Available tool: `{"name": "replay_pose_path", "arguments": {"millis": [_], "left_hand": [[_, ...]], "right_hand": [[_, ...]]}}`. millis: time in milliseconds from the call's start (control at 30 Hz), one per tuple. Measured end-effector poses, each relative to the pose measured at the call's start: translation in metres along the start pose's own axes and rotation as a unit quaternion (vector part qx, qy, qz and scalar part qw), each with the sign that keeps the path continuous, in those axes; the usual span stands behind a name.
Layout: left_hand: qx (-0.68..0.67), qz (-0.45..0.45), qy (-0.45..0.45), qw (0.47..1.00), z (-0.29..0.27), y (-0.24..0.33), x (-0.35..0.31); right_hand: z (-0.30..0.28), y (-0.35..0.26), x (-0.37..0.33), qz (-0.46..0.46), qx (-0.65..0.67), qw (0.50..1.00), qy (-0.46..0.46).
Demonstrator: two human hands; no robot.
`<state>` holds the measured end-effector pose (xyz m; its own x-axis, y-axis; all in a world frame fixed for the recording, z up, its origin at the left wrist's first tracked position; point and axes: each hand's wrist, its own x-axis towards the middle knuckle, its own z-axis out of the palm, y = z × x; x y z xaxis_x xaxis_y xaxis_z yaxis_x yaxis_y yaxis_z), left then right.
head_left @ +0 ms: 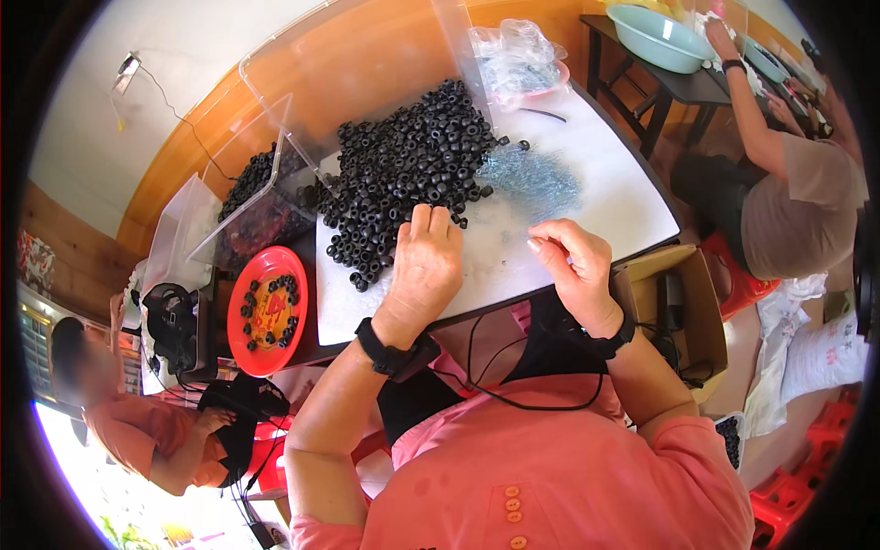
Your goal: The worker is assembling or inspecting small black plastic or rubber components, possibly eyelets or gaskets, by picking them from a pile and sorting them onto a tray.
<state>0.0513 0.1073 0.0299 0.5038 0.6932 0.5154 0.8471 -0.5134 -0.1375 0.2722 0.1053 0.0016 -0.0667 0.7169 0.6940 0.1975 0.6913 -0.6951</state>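
A big heap of small black ring-like pieces with holes covers the left and middle of the white tabletop. To its right lies a spread of thin, shiny bluish bits, too fine to tell their kind. My left hand is at the heap's near edge, back upward, fingers curled down. Whatever those fingers hold is hidden. Over the table's near edge, my right hand has thumb and forefinger drawn together in a pinch. Anything between these fingertips is too small to make out.
A red plate with several black pieces stands at the left. Behind it is a clear bin. A plastic bag sits at the far edge. An open cardboard box is at my right; co-workers sit on both sides.
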Motion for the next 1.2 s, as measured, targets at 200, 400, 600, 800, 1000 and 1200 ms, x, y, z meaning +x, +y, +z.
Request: {"name": "replay_pose_path", "arguments": {"millis": [200, 400, 600, 800, 1000, 1200], "left_hand": [[-0.007, -0.038, 0.023, 0.999, 0.000, 0.006, 0.001], [-0.497, -0.254, -0.038, 0.829, -0.045, 0.035, -0.015], [-0.776, -0.437, -0.049, 0.451, -0.056, 0.046, -0.036], [-0.792, -0.453, -0.029, 0.409, -0.061, 0.046, -0.048], [-0.805, -0.446, -0.022, 0.391, -0.062, 0.042, -0.058], [-0.769, -0.481, -0.042, 0.419, -0.070, 0.043, -0.056]], "right_hand": [[-0.001, -0.007, 0.000, 0.005, 0.003, 1.000, -0.004], [0.004, -0.036, 0.003, 0.044, 0.075, 0.994, -0.070], [0.025, -0.039, 0.003, -0.002, 0.148, 0.977, -0.153], [0.031, -0.041, 0.003, 0.039, 0.204, 0.957, -0.204], [0.033, -0.049, 0.006, -0.013, 0.128, 0.962, -0.241], [0.034, -0.045, 0.004, 0.067, 0.185, 0.943, -0.267]]}}
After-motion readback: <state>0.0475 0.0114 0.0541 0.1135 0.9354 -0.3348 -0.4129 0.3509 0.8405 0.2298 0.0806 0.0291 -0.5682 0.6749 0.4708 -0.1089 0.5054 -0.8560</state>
